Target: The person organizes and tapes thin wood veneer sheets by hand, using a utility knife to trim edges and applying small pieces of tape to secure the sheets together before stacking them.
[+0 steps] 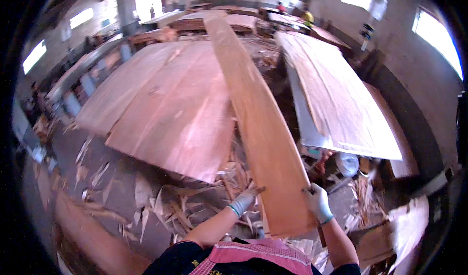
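Note:
A long, narrow orange-brown wood veneer sheet [265, 138] stretches from in front of my body far out between two work surfaces. My left hand [245, 200], in a pale glove with a greenish cuff, grips its left edge near the close end. On the opposite edge, my gloved right hand [318, 203] is closed with dark fingertips over the top face. The undersides of both hands' grips are hidden by the sheet. To the left lies a broad stack of pinkish veneer [178, 104], its right side partly covered by the held sheet.
On the right, a long table carries pale veneer [336, 92]. Torn veneer scraps [183, 204] litter the floor around me. A curved sheet [407, 226] stands at lower right, another brown sheet [90, 231] at lower left. A person in yellow [308, 17] is far back.

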`<state>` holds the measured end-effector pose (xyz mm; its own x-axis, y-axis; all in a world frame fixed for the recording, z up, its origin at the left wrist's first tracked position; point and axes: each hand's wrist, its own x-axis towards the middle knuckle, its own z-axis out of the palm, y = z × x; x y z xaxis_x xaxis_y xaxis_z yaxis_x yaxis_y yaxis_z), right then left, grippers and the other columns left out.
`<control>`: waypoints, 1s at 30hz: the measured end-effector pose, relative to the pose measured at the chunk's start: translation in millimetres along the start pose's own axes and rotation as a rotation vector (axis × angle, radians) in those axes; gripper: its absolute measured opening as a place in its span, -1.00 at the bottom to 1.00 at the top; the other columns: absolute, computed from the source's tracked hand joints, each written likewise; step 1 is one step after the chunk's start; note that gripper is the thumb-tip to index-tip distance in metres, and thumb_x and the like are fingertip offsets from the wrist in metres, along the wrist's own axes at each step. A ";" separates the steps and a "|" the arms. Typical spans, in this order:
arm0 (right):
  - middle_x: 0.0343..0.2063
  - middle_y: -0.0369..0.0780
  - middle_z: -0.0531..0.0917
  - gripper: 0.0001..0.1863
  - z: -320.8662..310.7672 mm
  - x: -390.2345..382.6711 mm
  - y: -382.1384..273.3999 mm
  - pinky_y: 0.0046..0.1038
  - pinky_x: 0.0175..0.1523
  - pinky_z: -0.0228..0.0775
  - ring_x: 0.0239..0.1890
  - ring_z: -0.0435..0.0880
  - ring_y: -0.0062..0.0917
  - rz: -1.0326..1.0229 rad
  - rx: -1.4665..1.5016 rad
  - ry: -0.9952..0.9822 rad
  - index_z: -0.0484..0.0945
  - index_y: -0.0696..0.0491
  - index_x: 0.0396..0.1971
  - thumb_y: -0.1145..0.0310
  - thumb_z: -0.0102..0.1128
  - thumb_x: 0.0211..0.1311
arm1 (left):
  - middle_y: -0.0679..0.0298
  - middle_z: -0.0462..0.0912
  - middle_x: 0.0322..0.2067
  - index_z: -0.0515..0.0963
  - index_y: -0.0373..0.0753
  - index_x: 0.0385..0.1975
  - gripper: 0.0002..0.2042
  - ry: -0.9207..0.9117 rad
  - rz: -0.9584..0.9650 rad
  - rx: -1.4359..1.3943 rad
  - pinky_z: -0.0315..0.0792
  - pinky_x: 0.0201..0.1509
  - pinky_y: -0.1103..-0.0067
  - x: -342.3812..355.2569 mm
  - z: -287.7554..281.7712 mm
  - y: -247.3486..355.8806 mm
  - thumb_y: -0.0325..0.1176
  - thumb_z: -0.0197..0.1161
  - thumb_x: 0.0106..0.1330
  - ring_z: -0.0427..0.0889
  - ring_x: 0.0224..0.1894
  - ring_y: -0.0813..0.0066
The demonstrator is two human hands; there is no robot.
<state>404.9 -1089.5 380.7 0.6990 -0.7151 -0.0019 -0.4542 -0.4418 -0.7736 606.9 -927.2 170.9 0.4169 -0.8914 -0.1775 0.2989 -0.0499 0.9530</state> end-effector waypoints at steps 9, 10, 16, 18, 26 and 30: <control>-0.72 -0.27 0.29 -0.68 -51.6 160.1 120.7 -0.42 -0.49 0.18 -0.57 0.21 -0.66 0.021 -0.021 0.100 0.41 0.19 -0.59 0.29 0.29 0.13 | 0.24 0.62 -0.09 0.51 -0.41 -0.01 -0.67 0.344 0.047 -0.119 0.38 0.10 0.57 147.2 95.8 98.0 -0.32 0.17 0.32 0.56 -0.05 0.45; -0.72 -0.25 0.33 -0.69 -57.2 178.0 136.2 -0.41 -0.48 0.20 -0.58 0.25 -0.65 0.000 -0.030 0.131 0.43 0.19 -0.57 0.28 0.29 0.13 | 0.23 0.63 -0.10 0.52 -0.40 0.00 -0.69 0.357 -0.048 0.075 0.36 0.12 0.57 161.7 108.8 123.0 -0.36 0.16 0.33 0.56 -0.06 0.46; -0.69 -0.07 0.48 -0.69 -60.6 278.4 158.5 -0.33 -0.44 0.29 -0.64 0.41 -0.42 0.001 0.057 0.156 0.49 0.19 -0.52 0.22 0.28 0.12 | 0.25 0.66 -0.34 0.56 -0.38 -0.20 -0.78 0.573 0.132 0.246 0.44 -0.15 0.57 305.9 74.3 81.5 -0.39 0.23 0.24 0.58 -0.29 0.52; -0.69 -0.07 0.48 -0.64 -62.7 312.3 169.9 -0.30 -0.43 0.29 -0.63 0.43 -0.31 0.038 -0.036 0.198 0.47 0.18 -0.55 0.16 0.30 0.08 | 0.24 0.65 -0.37 0.55 -0.38 -0.23 -0.81 0.560 0.171 0.244 0.43 -0.18 0.57 344.2 72.5 85.7 -0.41 0.23 0.23 0.57 -0.31 0.54; -0.71 -0.08 0.48 -0.63 -56.1 427.6 185.8 -0.27 -0.44 0.29 -0.63 0.45 -0.36 0.065 0.004 0.243 0.46 0.20 -0.60 0.18 0.28 0.11 | 0.36 0.56 -0.47 0.50 -0.31 -0.39 -0.92 0.528 0.164 0.293 0.39 -0.28 0.59 475.7 38.5 101.1 -0.44 0.22 0.24 0.47 -0.40 0.62; -0.70 -0.14 0.49 -0.67 -59.2 481.7 203.2 -0.31 -0.44 0.28 -0.61 0.43 -0.46 0.112 0.010 0.233 0.49 0.21 -0.58 0.23 0.26 0.12 | 0.44 0.53 -0.49 0.49 -0.29 -0.43 -0.93 0.515 0.169 0.302 0.39 -0.28 0.59 546.3 38.9 100.4 -0.46 0.21 0.25 0.44 -0.43 0.64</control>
<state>616.6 -1555.8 260.1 0.4975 -0.8655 0.0573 -0.5152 -0.3480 -0.7832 831.3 -1436.7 179.3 0.8205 -0.5701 -0.0423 -0.0317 -0.1194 0.9923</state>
